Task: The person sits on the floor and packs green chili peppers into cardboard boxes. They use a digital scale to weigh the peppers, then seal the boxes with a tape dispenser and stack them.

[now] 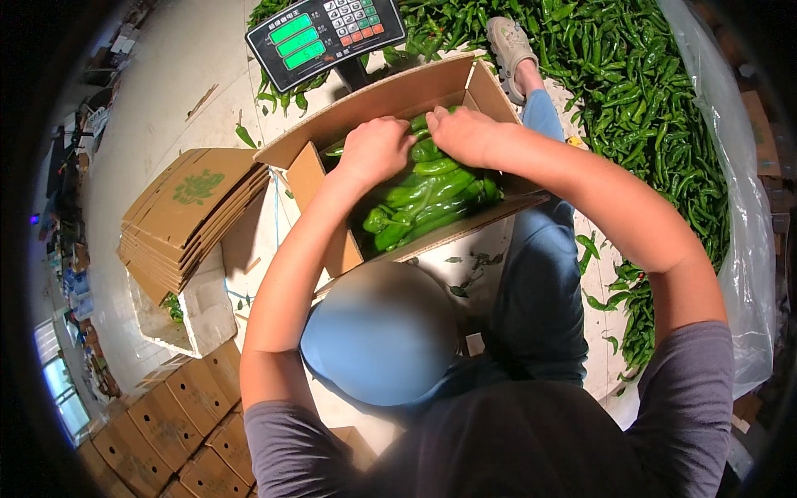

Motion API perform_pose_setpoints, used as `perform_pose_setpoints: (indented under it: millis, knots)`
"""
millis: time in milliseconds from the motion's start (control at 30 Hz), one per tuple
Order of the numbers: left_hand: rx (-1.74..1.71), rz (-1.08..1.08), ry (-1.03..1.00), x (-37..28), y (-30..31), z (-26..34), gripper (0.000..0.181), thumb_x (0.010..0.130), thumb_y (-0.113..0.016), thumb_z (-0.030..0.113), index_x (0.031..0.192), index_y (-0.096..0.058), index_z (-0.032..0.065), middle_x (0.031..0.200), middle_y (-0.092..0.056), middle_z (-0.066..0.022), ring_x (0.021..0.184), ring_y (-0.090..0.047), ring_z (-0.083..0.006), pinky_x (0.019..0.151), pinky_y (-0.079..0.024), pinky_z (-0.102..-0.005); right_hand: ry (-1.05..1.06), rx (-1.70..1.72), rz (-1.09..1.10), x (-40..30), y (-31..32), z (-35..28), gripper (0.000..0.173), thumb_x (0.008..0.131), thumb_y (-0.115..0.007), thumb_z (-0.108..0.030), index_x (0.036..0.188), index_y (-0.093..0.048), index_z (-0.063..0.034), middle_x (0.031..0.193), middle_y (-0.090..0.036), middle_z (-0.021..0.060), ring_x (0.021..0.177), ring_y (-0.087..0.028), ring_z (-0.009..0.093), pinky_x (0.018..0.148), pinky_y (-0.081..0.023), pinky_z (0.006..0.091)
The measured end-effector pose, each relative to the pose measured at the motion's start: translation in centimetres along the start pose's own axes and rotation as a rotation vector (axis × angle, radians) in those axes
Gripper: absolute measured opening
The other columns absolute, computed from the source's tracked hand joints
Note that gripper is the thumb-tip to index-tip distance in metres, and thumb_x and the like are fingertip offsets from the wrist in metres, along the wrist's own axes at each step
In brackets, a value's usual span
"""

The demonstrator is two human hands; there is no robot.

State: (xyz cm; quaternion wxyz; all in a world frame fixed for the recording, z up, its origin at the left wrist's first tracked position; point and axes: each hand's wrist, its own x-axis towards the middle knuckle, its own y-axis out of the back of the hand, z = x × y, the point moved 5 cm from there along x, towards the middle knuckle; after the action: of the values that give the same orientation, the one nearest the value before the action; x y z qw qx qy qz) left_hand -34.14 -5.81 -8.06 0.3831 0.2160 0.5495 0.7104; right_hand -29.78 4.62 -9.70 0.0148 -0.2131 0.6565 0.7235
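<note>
An open cardboard box (pixel 311 124) stands before me with its flaps up. Long green peppers (pixel 429 193) lie inside, side by side, under what looks like a shiny clear plastic film. My left hand (pixel 378 149) reaches in over the left part of the peppers, fingers curled down. Close beside it, my right hand (pixel 464 136) bends its fingers onto the peppers near the far wall. The fingertips of both hands are partly hidden, so whether they pinch the film or a pepper does not show.
Behind the box rises a digital scale display (pixel 327 40) with a keypad. Flattened cartons (pixel 193 205) lie stacked on a white foam box (pixel 212 317) at left. A large heap of green peppers (pixel 647 124) spreads at right beside plastic sheeting (pixel 747 249). Closed cartons (pixel 165 423) stand lower left.
</note>
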Motion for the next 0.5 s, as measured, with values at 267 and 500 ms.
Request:
perform_pose_setpoints:
  millis: [267, 500]
  knots:
    - [-0.220, 0.518, -0.313, -5.6, 8.5, 0.4, 0.048, 0.063, -0.043, -0.010, 0.104, -0.061, 0.0069, 0.102, -0.060, -0.0124, 0.091, -0.059, -0.0296, 0.082, -0.047, -0.0349, 0.158, 0.227, 0.606, -8.9, 6.7, -0.8, 0.046, 0.078, -0.044, 0.002, 0.124, -0.042, -0.0019, 0.123, -0.045, 0.0196, 0.098, -0.055, 0.032, 0.085, -0.046, 0.0397]
    - [-0.510, 0.894, 0.029, -15.8, 9.3, -5.8, 0.028, 0.082, -0.043, -0.005, 0.105, -0.058, -0.0045, 0.102, -0.060, -0.0127, 0.094, -0.058, -0.0223, 0.085, -0.044, -0.0304, -0.296, 1.354, 0.465, -16.8, 3.0, 6.9, 0.034, 0.087, -0.055, -0.014, 0.119, -0.050, -0.0019, 0.089, -0.058, 0.0000, 0.075, -0.053, 0.005, 0.070, -0.046, 0.0208]
